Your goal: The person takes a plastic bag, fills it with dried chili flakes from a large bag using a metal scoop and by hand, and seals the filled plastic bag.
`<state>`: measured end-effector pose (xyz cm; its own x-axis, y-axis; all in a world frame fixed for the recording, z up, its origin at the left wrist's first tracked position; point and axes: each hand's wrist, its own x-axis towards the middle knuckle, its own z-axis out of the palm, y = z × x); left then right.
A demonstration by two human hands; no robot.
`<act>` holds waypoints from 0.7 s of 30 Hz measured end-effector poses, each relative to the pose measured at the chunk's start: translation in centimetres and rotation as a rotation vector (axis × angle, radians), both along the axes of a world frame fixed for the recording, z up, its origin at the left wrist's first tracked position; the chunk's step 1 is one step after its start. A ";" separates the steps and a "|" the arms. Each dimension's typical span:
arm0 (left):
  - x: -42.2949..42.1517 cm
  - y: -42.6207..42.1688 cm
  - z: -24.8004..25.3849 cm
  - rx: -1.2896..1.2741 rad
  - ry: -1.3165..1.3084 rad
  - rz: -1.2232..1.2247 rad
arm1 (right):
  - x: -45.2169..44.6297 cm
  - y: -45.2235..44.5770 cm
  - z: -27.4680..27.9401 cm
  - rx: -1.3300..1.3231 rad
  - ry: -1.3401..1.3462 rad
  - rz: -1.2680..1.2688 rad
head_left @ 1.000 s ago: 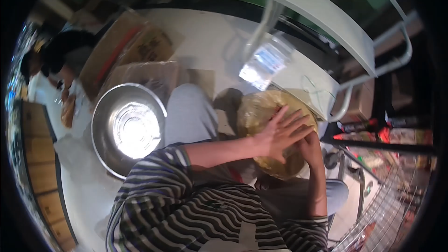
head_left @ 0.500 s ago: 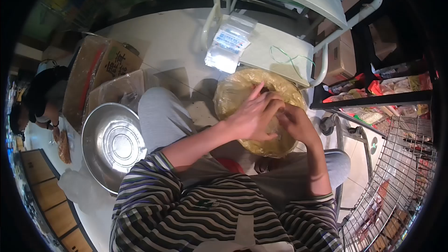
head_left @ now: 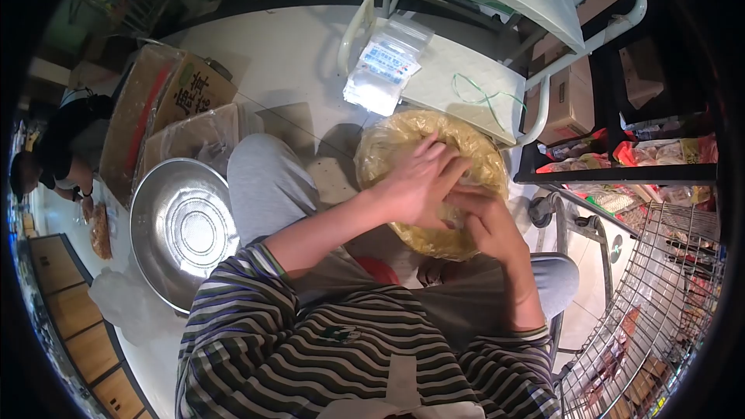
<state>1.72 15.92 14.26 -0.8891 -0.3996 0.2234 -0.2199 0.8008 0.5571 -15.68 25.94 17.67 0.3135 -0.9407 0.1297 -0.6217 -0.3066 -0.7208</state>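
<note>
A round container lined with yellowish plastic [head_left: 380,151] stands between my knees. Over its opening, my left hand [head_left: 419,186] has its fingers spread and partly bent, with nothing visible in it. My right hand [head_left: 493,225] is close beside it on the right, its fingers bent toward the left one; whether they hold anything is hidden. What lies inside the container is mostly covered by my hands. To the left of my knee rests a wide, shiny metal basin [head_left: 190,229] with nothing in it.
A pack of clear plastic bags [head_left: 384,66] lies on the lower shelf of a white rack [head_left: 466,70]. Cardboard boxes [head_left: 194,93] stand behind the basin. Another person [head_left: 66,140] is at the far left. A wire cart [head_left: 644,318] and packaged goods [head_left: 667,151] are on the right.
Since a second ago the view has shifted, so the rack and container sit further left. My hands have moved from overlapping to side by side above the container, the right one's fingers now more visible.
</note>
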 end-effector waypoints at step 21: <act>-1.1 1.5 -6.2 -0.061 0.058 -0.240 | 3.3 2.5 -3.2 0.178 0.253 0.168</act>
